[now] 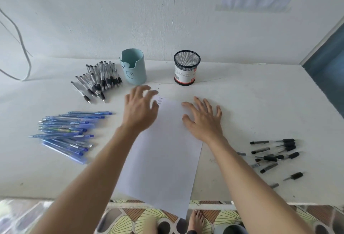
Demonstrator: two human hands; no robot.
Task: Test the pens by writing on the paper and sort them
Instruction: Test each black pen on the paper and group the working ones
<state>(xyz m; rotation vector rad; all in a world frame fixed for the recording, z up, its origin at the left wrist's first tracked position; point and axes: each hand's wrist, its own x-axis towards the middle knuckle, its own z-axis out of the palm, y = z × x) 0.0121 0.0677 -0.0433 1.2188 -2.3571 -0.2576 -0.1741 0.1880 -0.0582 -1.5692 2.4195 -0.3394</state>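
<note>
Pens in three heaps on white tabletop (pixel 242 103): blue pens (pixel 68 133) near left, clear pens (pixel 98 79) far left, black pens (pixel 275 153) right. Paper (pixel 163 159) central, overhanging the near edge. Left hand (pixel 139 111) hovers, loosely curled, empty. Right hand (pixel 202 120) spread flat on the paper's edge. White wall (pixel 130 10) behind.

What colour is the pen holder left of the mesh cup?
Pale teal pen holder, clearest in the head view.
</note>
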